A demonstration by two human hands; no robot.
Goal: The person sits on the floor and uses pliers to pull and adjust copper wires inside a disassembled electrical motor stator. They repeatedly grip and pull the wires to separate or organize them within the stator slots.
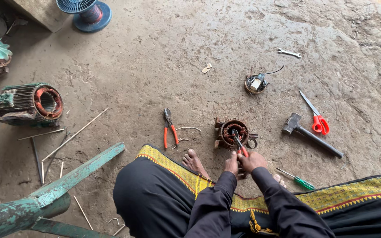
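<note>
A small round motor stator (234, 132) with copper windings sits on the dirt floor in front of my feet. A red-handled cutter (239, 144) has its jaws inside the stator's ring. My left hand (231, 164) and my right hand (252, 161) sit close together on the cutter's handles, both closed around them. My bare foot (193, 162) rests just left of the hands, beside a black cloth with a yellow patterned border (168, 165).
Red-handled pliers (169, 128), a hammer (309, 134), red scissors (316, 117), a green screwdriver (297, 179), a spanner (289, 53) and a small motor part with wires (255, 83) lie around. A large stator (29, 104) and green metal stand (45, 196) are left.
</note>
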